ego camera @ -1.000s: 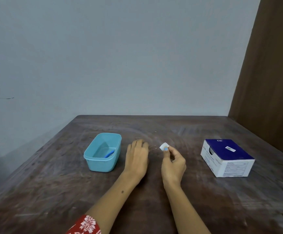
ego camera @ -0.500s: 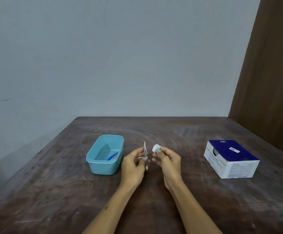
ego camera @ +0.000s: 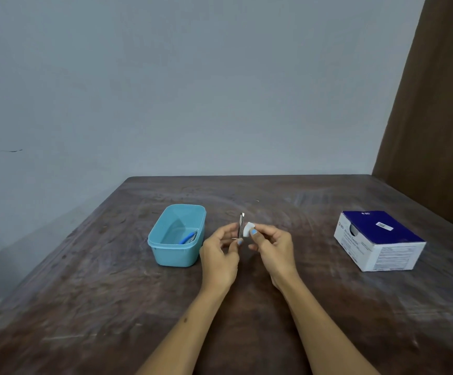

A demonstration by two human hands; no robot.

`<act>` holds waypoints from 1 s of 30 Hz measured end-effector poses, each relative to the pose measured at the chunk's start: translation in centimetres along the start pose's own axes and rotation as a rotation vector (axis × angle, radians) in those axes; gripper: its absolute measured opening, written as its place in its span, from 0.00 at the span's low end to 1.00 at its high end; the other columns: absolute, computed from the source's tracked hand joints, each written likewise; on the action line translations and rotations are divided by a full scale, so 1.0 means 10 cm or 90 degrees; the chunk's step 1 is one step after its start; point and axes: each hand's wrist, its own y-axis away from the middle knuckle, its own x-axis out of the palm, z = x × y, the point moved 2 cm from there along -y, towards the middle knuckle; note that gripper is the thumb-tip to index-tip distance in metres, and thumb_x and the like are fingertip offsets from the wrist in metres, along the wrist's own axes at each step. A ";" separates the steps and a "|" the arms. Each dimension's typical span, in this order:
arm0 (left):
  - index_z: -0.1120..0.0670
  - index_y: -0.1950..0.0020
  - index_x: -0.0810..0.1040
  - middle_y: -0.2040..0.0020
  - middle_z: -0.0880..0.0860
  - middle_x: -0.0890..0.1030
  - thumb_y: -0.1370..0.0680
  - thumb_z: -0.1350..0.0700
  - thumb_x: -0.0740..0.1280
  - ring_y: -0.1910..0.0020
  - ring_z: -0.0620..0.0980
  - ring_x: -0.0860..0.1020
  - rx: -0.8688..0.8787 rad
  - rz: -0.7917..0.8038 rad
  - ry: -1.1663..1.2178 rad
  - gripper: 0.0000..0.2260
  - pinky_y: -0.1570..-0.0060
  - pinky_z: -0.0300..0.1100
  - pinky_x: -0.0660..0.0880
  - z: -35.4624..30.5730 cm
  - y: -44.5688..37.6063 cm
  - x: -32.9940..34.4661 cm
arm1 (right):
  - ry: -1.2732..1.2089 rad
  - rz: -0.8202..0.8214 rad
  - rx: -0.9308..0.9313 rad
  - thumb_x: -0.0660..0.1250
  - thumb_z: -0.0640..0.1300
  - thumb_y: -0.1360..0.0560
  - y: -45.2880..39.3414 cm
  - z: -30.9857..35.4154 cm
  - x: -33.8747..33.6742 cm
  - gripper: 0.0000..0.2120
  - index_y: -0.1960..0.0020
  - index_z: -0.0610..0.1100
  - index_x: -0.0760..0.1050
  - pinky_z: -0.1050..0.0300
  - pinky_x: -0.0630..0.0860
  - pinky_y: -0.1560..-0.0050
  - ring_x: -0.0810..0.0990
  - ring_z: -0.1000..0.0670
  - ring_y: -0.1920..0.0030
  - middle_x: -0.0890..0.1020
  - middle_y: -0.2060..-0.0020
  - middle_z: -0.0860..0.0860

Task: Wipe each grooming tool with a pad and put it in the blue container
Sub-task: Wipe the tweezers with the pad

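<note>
Head view, frame centre: left hand pinched thin metal tool upright for wiping, right hand pinched pad against it, blue container waiting just left.

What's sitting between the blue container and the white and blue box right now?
In the head view, both hands: the left hand holds a thin metal tool, the right hand pinches a white pad against it.

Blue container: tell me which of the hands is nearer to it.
Left. The left hand, holding a thin metal tool, is just right of the blue container. The right hand, pinching a white pad, lies farther right, beyond the left.
</note>
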 end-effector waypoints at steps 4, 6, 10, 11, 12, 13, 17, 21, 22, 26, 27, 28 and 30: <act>0.52 0.47 0.79 0.54 0.46 0.82 0.27 0.70 0.66 0.55 0.40 0.81 0.000 0.010 0.003 0.16 0.55 0.30 0.76 0.00 0.00 0.01 | 0.051 0.032 -0.020 0.67 0.36 0.26 0.03 0.01 -0.02 0.10 0.51 0.46 0.82 0.56 0.80 0.56 0.83 0.51 0.53 0.83 0.52 0.48; 0.51 0.49 0.79 0.55 0.47 0.83 0.27 0.71 0.65 0.53 0.43 0.81 -0.004 0.008 0.007 0.16 0.53 0.34 0.77 0.00 0.00 0.01 | 0.086 0.047 -0.027 0.67 0.38 0.26 0.03 -0.01 -0.01 0.10 0.49 0.48 0.82 0.51 0.80 0.52 0.82 0.51 0.52 0.83 0.51 0.50; 0.47 0.54 0.79 0.57 0.45 0.83 0.28 0.70 0.66 0.55 0.43 0.81 -0.007 0.009 0.015 0.17 0.54 0.36 0.78 0.00 0.00 0.00 | 0.109 0.048 -0.031 0.68 0.40 0.27 0.03 -0.04 -0.01 0.09 0.48 0.47 0.82 0.44 0.79 0.48 0.82 0.51 0.50 0.82 0.51 0.51; 0.46 0.54 0.79 0.57 0.45 0.83 0.28 0.70 0.66 0.55 0.43 0.82 -0.007 0.010 0.013 0.17 0.54 0.36 0.78 0.00 0.01 0.00 | 0.110 0.047 -0.032 0.68 0.40 0.27 0.03 -0.04 0.00 0.09 0.48 0.47 0.82 0.44 0.79 0.48 0.82 0.51 0.50 0.83 0.51 0.51; 0.46 0.54 0.79 0.57 0.45 0.83 0.28 0.70 0.66 0.54 0.43 0.82 -0.007 0.014 0.013 0.18 0.54 0.37 0.78 0.00 0.00 0.00 | 0.108 0.048 -0.034 0.68 0.39 0.27 0.03 -0.04 0.00 0.09 0.48 0.48 0.82 0.44 0.79 0.48 0.82 0.51 0.50 0.83 0.52 0.51; 0.44 0.54 0.79 0.57 0.45 0.83 0.28 0.71 0.66 0.54 0.44 0.82 -0.009 0.018 0.015 0.19 0.53 0.37 0.78 0.00 0.00 0.00 | 0.105 0.050 -0.036 0.68 0.39 0.27 0.03 -0.03 0.00 0.10 0.49 0.49 0.82 0.44 0.79 0.48 0.82 0.51 0.51 0.83 0.52 0.50; 0.45 0.50 0.80 0.55 0.47 0.84 0.29 0.72 0.66 0.54 0.44 0.82 -0.010 0.044 0.014 0.21 0.53 0.39 0.79 0.02 0.00 0.01 | 0.070 0.034 -0.046 0.67 0.36 0.27 0.04 -0.02 0.00 0.10 0.50 0.47 0.82 0.43 0.79 0.49 0.83 0.46 0.55 0.85 0.56 0.47; 0.54 0.48 0.80 0.58 0.49 0.84 0.29 0.72 0.67 0.58 0.41 0.82 -0.023 0.032 0.021 0.16 0.57 0.32 0.78 0.02 -0.01 0.00 | 0.031 0.034 -0.042 0.66 0.33 0.26 0.06 0.01 0.01 0.12 0.51 0.48 0.81 0.48 0.80 0.50 0.83 0.46 0.56 0.84 0.56 0.45; 0.56 0.50 0.80 0.59 0.48 0.83 0.29 0.72 0.67 0.60 0.40 0.82 -0.029 0.030 0.031 0.15 0.58 0.31 0.77 0.01 0.00 0.00 | 0.017 0.030 -0.036 0.66 0.33 0.26 0.06 0.01 0.01 0.12 0.51 0.49 0.80 0.50 0.80 0.51 0.82 0.47 0.56 0.84 0.56 0.45; 0.57 0.50 0.81 0.59 0.46 0.82 0.29 0.72 0.68 0.61 0.38 0.82 -0.038 0.042 0.048 0.13 0.56 0.34 0.79 0.01 0.00 0.01 | 0.006 0.018 -0.025 0.67 0.34 0.26 0.06 0.01 0.00 0.14 0.53 0.53 0.80 0.52 0.79 0.51 0.82 0.47 0.53 0.84 0.54 0.46; 0.56 0.51 0.81 0.59 0.46 0.83 0.29 0.72 0.68 0.60 0.40 0.82 -0.036 0.045 0.053 0.13 0.55 0.36 0.79 0.00 0.00 0.01 | 0.004 0.022 -0.028 0.67 0.34 0.26 0.06 0.02 0.00 0.14 0.52 0.53 0.80 0.52 0.79 0.51 0.82 0.48 0.52 0.84 0.54 0.47; 0.53 0.52 0.81 0.58 0.47 0.83 0.29 0.72 0.68 0.59 0.42 0.82 -0.036 0.047 0.060 0.14 0.54 0.38 0.79 0.00 0.01 0.01 | 0.002 0.025 -0.029 0.68 0.34 0.27 0.06 0.02 0.00 0.13 0.52 0.52 0.80 0.53 0.80 0.51 0.82 0.48 0.52 0.84 0.54 0.48; 0.48 0.55 0.80 0.58 0.48 0.84 0.29 0.71 0.68 0.58 0.45 0.83 -0.038 0.051 0.077 0.17 0.53 0.41 0.80 0.00 0.01 0.00 | -0.008 0.019 -0.026 0.68 0.33 0.27 0.07 0.05 -0.01 0.12 0.53 0.51 0.79 0.53 0.80 0.53 0.82 0.49 0.53 0.83 0.55 0.49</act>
